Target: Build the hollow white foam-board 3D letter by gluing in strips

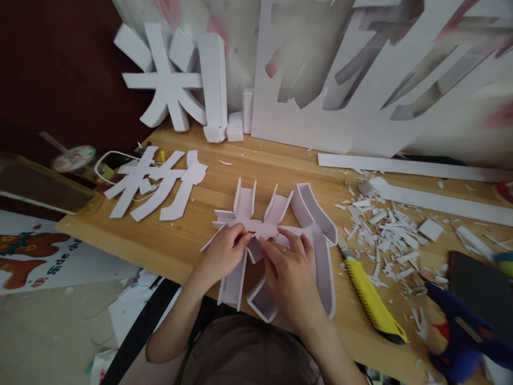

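Observation:
A hollow white foam-board character (323,256) lies on the table in front of me, its thin side walls standing up along the strokes. Bent over its middle, my left hand (228,251) pinches a short wall strip (254,249) with thumb and forefinger. My right hand (292,264) grips the character's central wall from the other side, thumb near that strip and forefinger farther up. Parts of the lower strokes are hidden by my hands. To the right of the character rests a yellow utility knife (372,299), its blade pointing toward the character.
White foam scraps (385,230) litter the right side near a blue glue gun (460,326). Flat cut-out characters (150,184) lie at left. A finished raised character (166,80) and cut foam sheets (296,120) lean at the back. Long strips (449,200) lie at right.

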`<state>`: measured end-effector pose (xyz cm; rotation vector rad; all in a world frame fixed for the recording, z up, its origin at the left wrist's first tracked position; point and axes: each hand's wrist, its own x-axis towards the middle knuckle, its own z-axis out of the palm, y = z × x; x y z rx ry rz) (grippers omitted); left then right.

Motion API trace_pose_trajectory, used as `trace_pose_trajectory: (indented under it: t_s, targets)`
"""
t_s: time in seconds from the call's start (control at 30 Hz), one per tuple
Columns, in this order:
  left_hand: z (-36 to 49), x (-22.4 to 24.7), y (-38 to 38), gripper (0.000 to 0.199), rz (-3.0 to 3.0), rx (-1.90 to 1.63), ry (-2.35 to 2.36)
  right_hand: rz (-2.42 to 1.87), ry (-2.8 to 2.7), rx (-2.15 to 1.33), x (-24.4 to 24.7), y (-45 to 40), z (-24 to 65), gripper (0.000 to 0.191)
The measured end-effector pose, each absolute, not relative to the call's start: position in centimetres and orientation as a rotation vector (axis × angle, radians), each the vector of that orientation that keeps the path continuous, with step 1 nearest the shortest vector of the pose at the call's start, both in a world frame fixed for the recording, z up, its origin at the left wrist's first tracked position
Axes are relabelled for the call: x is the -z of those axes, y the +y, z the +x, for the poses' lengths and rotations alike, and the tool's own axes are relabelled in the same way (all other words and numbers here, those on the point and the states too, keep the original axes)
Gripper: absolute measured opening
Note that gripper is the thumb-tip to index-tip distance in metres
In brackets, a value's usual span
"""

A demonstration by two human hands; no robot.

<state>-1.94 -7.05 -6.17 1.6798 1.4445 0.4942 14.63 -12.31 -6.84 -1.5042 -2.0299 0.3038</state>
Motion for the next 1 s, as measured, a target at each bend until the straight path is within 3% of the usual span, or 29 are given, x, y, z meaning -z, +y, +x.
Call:
trace_pose_trajectory:
  t_s: [1.0]
  targets:
    - [-1.47, 5.86, -7.29, 0.023, 1.8, -0.498, 1.451, -1.493, -2.117, -0.47, 6.32, -12.13, 15.46, 0.037]
